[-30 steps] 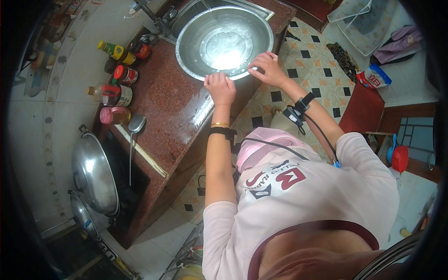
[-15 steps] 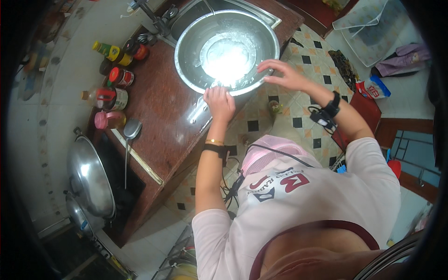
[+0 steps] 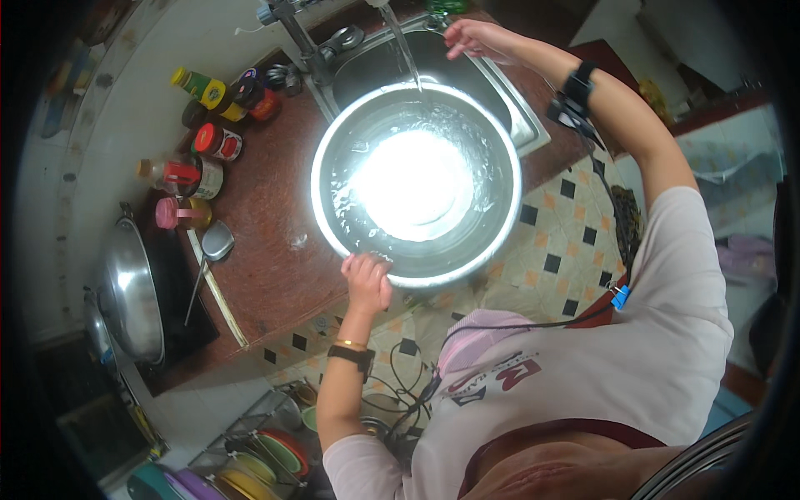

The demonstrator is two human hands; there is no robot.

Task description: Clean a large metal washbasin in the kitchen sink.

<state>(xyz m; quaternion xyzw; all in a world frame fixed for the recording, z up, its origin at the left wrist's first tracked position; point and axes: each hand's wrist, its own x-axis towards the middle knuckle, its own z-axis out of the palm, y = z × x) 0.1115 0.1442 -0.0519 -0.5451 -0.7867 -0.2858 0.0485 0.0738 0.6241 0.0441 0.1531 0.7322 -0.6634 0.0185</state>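
Observation:
A wide steel basin holds water and reflects a bright glare from its middle. Its far side overlaps the sink. From a tap at the top edge, a stream of water runs down into the basin. My left hand grips the near rim, its fingers curled over the edge. My right hand hangs above the far right side of the sink, away from the basin. Its fingers are loosely bent and apart, with nothing in them.
Sauce bottles and jars line the wall at left, near a ladle. A large steel wok sits on the dark cooktop. Below the counter, a rack holds colourful dishes. Cables dangle beside me.
My right hand has left the basin rim and moved up and away to the sink's far side. The tap's water stream is now visible. My left hand stays on the rim.

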